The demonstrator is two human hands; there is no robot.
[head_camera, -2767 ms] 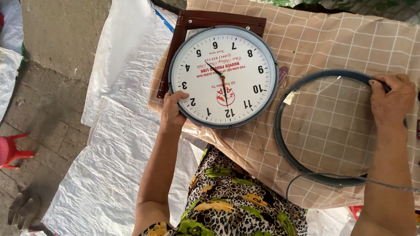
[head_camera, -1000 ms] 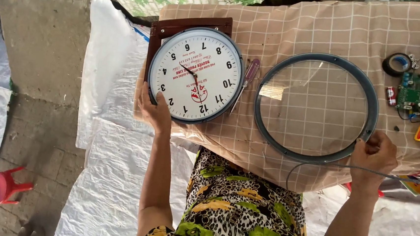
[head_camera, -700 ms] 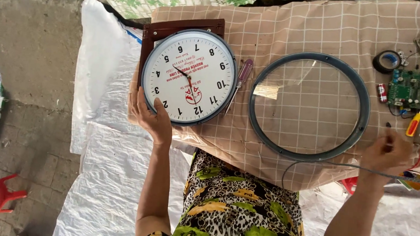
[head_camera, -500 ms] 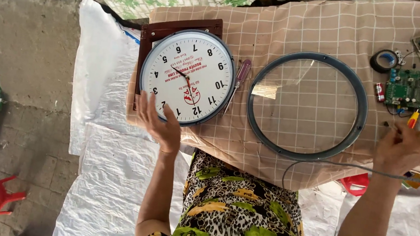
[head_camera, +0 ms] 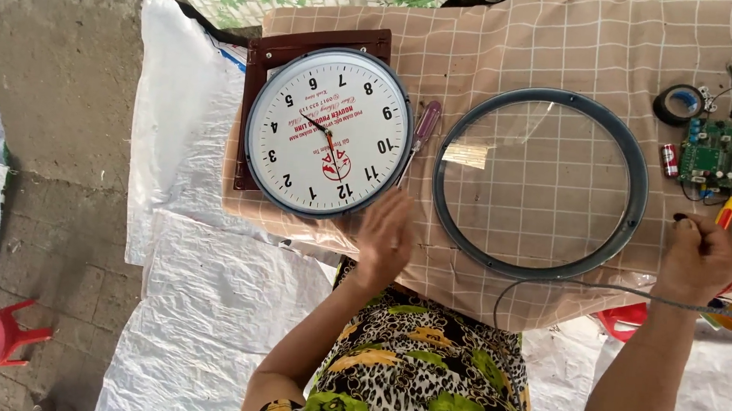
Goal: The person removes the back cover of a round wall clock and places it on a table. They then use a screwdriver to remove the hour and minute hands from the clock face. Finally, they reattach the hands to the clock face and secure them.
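Note:
A round wall clock (head_camera: 328,132) with a white face and grey rim lies face up on a dark wooden board (head_camera: 265,52) on the checked cloth. To its right lies the round grey glass cover ring (head_camera: 539,183). A maroon-handled screwdriver (head_camera: 424,125) rests between them. My left hand (head_camera: 385,237) hovers open just below the clock's lower right rim, near the screwdriver's tip, holding nothing. My right hand (head_camera: 702,255) is closed at the ring's right side, and a small dark tool tip pokes out of the fist. A yellow-handled screwdriver (head_camera: 729,208) lies right beside it.
A black tape roll (head_camera: 680,103), a green circuit board (head_camera: 722,155) and tangled wires crowd the table's right end. A thin cable (head_camera: 592,287) runs along the near edge. White sacking (head_camera: 204,306) covers the floor, and a red plastic stool (head_camera: 0,339) stands at the lower left.
My left hand let go of the clock's lower left rim and moved right, opening below its lower right rim. My right hand left the glass ring and closed beside the tools.

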